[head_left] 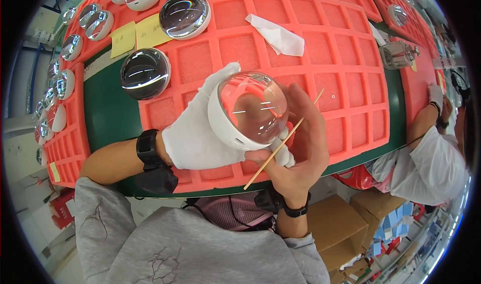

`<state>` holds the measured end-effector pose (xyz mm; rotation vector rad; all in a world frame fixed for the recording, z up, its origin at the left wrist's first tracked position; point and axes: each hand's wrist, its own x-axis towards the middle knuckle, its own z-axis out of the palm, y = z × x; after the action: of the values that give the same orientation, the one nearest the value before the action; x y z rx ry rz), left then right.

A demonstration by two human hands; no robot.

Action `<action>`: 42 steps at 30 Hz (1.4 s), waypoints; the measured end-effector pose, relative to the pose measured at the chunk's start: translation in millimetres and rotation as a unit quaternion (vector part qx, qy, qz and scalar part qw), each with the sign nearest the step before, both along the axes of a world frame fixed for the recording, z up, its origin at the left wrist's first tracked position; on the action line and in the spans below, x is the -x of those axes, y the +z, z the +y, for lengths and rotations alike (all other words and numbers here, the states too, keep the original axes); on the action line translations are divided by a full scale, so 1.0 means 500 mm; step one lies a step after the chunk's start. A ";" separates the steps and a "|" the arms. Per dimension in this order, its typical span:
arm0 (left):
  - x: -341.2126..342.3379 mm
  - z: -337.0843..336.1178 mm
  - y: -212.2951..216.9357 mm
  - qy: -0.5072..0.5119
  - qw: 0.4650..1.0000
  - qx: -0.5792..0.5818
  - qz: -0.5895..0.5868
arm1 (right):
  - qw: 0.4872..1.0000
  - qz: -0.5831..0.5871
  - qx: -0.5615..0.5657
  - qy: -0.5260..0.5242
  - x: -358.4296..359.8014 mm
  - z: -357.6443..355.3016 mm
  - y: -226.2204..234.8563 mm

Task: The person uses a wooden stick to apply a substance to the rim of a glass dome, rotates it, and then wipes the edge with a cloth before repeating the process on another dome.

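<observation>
My left hand (200, 138), in a white glove, is closed round a clear glass ball (255, 103) set in a white base (223, 126). Its gloved fingertips show again at the ball's lower right. The base has a small slot in its side, facing me. My bare right hand (305, 151) curves round the ball's right side and holds a thin wooden stick (270, 156) slantwise between thumb and fingers. How firmly the right fingers touch the ball is hard to see.
Beneath my hands lies a pink foam tray (350, 68) with square pockets, holding a crumpled white wipe (278, 36). Dark reflective balls (145, 73) sit at its left, beside yellow notes (150, 32). A glass bottle (398, 55) stands right, near another person's arm (423, 121).
</observation>
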<state>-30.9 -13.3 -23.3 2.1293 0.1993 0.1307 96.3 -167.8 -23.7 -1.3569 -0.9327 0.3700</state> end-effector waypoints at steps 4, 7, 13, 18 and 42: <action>0.000 0.001 -0.007 0.028 0.999 0.032 0.018 | 1.000 0.007 0.000 -0.007 0.002 0.000 0.003; -0.005 0.002 -0.019 0.018 0.996 0.075 0.038 | 1.000 -0.009 -0.005 -0.019 0.000 -0.005 0.000; -0.002 0.004 -0.032 0.034 0.971 0.222 0.082 | 0.999 -0.045 -0.018 -0.013 -0.008 -0.003 -0.007; -0.010 -0.009 0.008 0.064 0.921 0.382 0.045 | 0.998 -0.055 -0.010 -0.007 -0.004 -0.016 0.000; -0.043 -0.009 0.031 0.036 0.532 0.844 0.051 | 0.999 0.022 -0.037 0.006 0.003 -0.003 -0.002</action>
<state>-9.6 -17.8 -8.0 0.1199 0.2908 -0.1369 94.7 -169.1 -24.8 -1.2718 -0.9103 0.3699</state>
